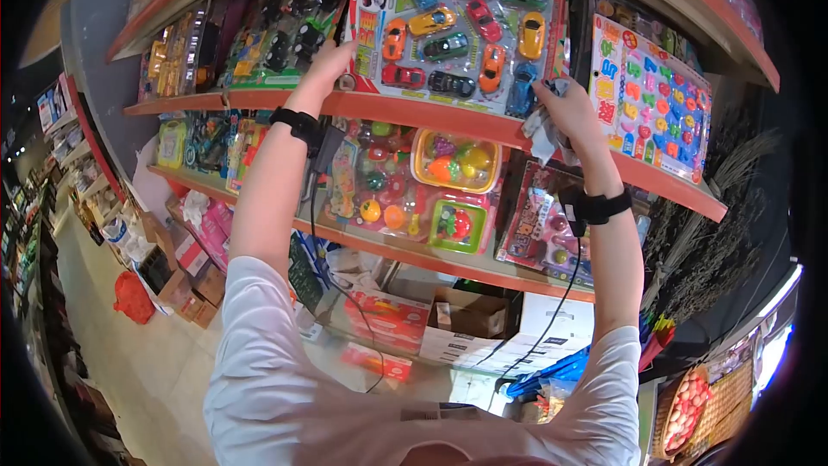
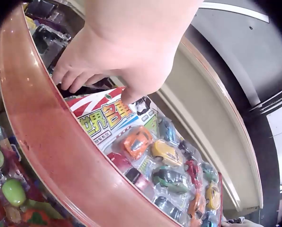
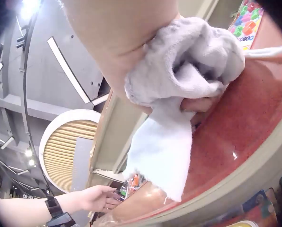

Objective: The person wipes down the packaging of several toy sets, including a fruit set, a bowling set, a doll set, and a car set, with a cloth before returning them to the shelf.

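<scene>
A large blister pack of toy cars (image 1: 466,13) leans upright on the upper shelf. My left hand (image 1: 328,67) is at its left edge; in the left wrist view the thumb lies at the front of the printed card (image 2: 105,118) and the fingers reach past its side. Near the pack's lower right corner, my right hand (image 1: 571,112) holds a crumpled grey-white cloth (image 3: 183,66). One end of the cloth hangs down over the red shelf edge (image 3: 268,94). The cloth hides most of the right fingers.
To the right stands a pack of colourful letters (image 1: 651,95). Other boxed toy vehicles (image 1: 293,39) stand to the left. Toy fruit packs (image 1: 405,181) fill the shelf below, with cardboard boxes (image 1: 470,319) lower down. Dry stalks (image 1: 711,198) stick out at the right.
</scene>
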A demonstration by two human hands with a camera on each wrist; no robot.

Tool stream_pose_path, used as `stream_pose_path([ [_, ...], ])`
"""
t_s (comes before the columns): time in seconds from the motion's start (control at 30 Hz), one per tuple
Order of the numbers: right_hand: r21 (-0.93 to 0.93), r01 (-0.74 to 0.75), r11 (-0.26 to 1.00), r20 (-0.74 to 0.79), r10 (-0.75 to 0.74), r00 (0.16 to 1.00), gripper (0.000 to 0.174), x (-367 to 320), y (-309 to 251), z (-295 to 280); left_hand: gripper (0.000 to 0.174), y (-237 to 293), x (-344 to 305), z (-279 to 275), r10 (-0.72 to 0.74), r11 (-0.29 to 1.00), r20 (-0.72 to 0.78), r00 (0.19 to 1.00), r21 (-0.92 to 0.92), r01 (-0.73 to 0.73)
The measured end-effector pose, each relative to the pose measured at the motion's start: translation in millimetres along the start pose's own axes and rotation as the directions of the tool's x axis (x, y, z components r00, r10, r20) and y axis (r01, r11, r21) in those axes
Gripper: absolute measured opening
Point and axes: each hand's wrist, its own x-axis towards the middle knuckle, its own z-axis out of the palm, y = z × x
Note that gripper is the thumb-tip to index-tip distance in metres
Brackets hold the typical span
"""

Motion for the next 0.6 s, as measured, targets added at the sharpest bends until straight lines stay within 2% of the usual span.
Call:
stream_pose_path([
  [0.03, -0.041, 0.006, 0.999, -0.055, -0.008, 0.998, 0.055, -3.4, -3.7, 3.8, 0.053, 19.8, -16.2, 6.6, -0.039, 0.998, -0.026, 0.999, 0.043, 0.040],
  [0.1, -0.109, -0.025, 0.994, -0.110, 0.013, 0.994, 0.056, -5.7, -12.1, 10.5, 0.050, 38.1, -29.0, 9.5, -0.055, 0.998, 0.054, 0.997, 0.018, 0.055],
  [0.13, -0.152, -0.011, 0.988, -0.145, -0.011, 0.989, 0.055, -9.7, -19.0, 14.5, 0.049, 37.6, -30.0, 6.1, -0.064, 0.998, 0.095, 0.993, 0.004, 0.064],
  [0.17, -0.197, 0.001, 0.980, -0.177, -0.036, 0.983, 0.054, -15.9, -28.8, 16.7, 0.041, 11.9, 0.0, -2.4, -0.078, 0.997, 0.177, 0.981, -0.015, 0.081],
  [0.2, -0.244, 0.009, 0.970, -0.209, -0.061, 0.976, 0.054, -21.6, -35.7, 20.5, 0.039, 17.8, -7.7, -4.7, -0.053, 0.998, 0.166, 0.985, -0.017, 0.056],
  [0.23, -0.276, 0.090, 0.957, -0.269, -0.167, 0.949, 0.052, -13.1, -18.8, 31.5, 0.037, 33.2, -24.0, -4.2, -0.029, 0.999, 0.160, 0.987, -0.021, 0.033],
  [0.4, -0.219, 0.009, 0.976, -0.333, -0.083, 0.939, 0.050, -23.6, -38.9, 38.8, 0.027, 24.8, -8.5, -11.4, 0.169, 0.974, 0.153, 0.974, -0.175, -0.142],
  [0.43, -0.215, 0.001, 0.977, -0.349, -0.077, 0.934, 0.050, -24.7, -40.2, 39.0, 0.024, 27.6, -7.6, -16.0, 0.171, 0.969, 0.183, 0.968, -0.208, -0.132],
  [0.47, -0.211, -0.007, 0.977, -0.364, -0.072, 0.929, 0.049, -22.8, -40.4, 37.5, 0.023, 31.1, -8.5, -19.3, 0.214, 0.948, 0.211, 0.954, -0.282, -0.151],
  [0.5, -0.216, -0.002, 0.976, -0.386, -0.083, 0.919, 0.047, -6.9, -13.5, 38.6, 0.027, 38.0, -11.8, -22.0, 0.232, 0.944, 0.216, 0.948, -0.285, -0.166],
  [0.6, -0.054, 0.016, 0.998, -0.332, -0.033, 0.943, 0.042, 6.0, -13.3, 30.2, 0.033, 51.4, -12.5, -32.3, 0.341, 0.915, 0.251, 0.906, -0.309, -0.259],
])
